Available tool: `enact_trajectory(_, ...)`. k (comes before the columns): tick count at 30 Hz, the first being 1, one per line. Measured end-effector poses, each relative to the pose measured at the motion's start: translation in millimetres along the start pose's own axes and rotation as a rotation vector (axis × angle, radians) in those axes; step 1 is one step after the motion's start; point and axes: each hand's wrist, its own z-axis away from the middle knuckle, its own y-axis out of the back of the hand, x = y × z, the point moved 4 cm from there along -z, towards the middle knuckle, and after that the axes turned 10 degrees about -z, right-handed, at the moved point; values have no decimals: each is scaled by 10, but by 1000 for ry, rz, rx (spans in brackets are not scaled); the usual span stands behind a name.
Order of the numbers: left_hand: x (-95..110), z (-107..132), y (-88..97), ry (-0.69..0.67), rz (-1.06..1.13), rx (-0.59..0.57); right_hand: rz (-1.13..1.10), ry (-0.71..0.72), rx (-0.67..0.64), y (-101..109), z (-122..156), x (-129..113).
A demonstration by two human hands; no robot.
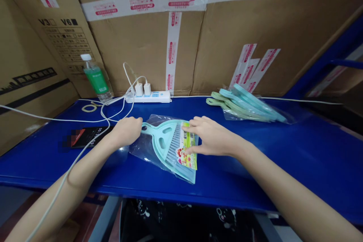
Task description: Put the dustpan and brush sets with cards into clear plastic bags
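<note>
A light blue dustpan and brush set [164, 140] lies on the blue table in a clear plastic bag [141, 149], its bristles towards the right. My left hand [126, 131] is closed at the handle end, on the left; the fingertips are partly hidden. Over the bristle end rests my right hand [211, 136], thumb and index finger spread apart and touching the yellow and white printed label [188, 149]. Further back on the right is a pile of bagged green and blue dustpan and brush sets [246, 104].
A white power strip [159, 97] with two plugged chargers stands against the cardboard wall [141, 45]. At the left are a green-labelled bottle [98, 79], a coiled cord [89, 108] and a phone [92, 136]. A white cable [68, 174] crosses over my left forearm.
</note>
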Motion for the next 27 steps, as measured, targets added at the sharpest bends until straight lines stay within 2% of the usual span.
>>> enact_trajectory(17,11,17,12,7,-8,-3,70,-121,-38,-56,-32,-123)
enact_trajectory(24,5,5,1,8,-1,1,99,-88,71,-17,-21,-88)
enact_trajectory(27,-12,-20,-7,1,8,9,72,-159,143,37,-10,25)
